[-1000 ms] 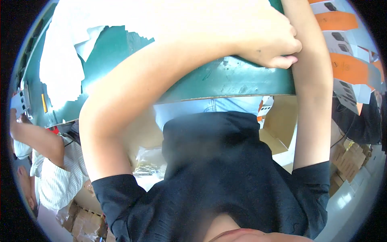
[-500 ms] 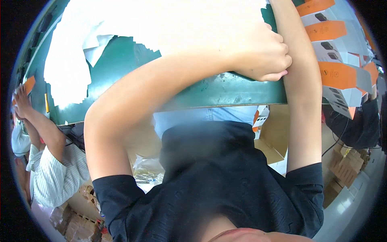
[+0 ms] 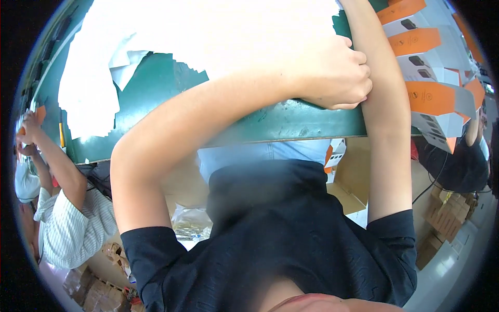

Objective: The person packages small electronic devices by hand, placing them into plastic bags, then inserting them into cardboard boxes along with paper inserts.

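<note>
My left arm bends across the table, and my left hand (image 3: 335, 78) is closed in a loose fist, knuckles up. It lies right beside my right forearm (image 3: 384, 99), seeming to touch it. Anything inside the fist is hidden. My right arm stretches away to the top edge, where my right hand is out of view. Bright white sheets of paper (image 3: 88, 88), washed out by glare, spread over the green table (image 3: 156, 88) beyond and under my left hand. Their edges are stepped, and one corner (image 3: 125, 67) is folded up.
Orange and white cartons (image 3: 431, 99) stand in a row at right. An open cardboard box (image 3: 353, 151) sits below the table edge. A co-worker in a striped shirt (image 3: 78, 223) handles something orange at left; another person in black (image 3: 462, 161) is at right. Brown boxes (image 3: 442, 218) lie lower right.
My left fist has shifted very slightly, its fingers curling a little differently. My right forearm has moved slightly left. The co-worker's hands at left have moved.
</note>
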The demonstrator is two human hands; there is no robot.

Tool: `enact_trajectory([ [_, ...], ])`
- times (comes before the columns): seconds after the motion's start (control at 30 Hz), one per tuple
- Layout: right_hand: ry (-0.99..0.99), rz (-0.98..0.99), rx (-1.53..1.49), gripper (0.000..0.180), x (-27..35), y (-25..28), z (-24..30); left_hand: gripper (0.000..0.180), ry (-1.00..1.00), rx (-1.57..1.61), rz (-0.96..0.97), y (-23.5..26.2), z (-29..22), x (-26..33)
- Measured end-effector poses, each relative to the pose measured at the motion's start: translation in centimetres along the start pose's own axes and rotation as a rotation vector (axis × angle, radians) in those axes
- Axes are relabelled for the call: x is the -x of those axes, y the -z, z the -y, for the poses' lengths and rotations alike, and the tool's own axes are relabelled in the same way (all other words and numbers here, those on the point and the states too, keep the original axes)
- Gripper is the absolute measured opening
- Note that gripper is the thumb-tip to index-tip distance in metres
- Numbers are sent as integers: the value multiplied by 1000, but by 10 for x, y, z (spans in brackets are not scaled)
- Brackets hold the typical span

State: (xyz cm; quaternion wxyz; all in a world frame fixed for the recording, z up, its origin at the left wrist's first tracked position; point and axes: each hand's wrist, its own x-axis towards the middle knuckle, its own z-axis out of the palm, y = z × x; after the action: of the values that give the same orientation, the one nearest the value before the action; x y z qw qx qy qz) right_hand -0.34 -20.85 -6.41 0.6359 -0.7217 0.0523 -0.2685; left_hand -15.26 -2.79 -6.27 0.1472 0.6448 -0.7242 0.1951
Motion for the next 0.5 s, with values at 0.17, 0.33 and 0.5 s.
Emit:
enact_trajectory([
  [0.17, -20, -25, 0, 11, 1, 0, 1, 27, -32, 66, -119, -7, 1, -3],
  [0.33, -70, -17, -41, 12, 8, -7, 2, 28, 20, 6, -56, -8, -3, 5],
  [0.5, 26, 12, -44, 12, -8, 4, -14, 27, -1, 45, -49, -3, -1, -1],
])
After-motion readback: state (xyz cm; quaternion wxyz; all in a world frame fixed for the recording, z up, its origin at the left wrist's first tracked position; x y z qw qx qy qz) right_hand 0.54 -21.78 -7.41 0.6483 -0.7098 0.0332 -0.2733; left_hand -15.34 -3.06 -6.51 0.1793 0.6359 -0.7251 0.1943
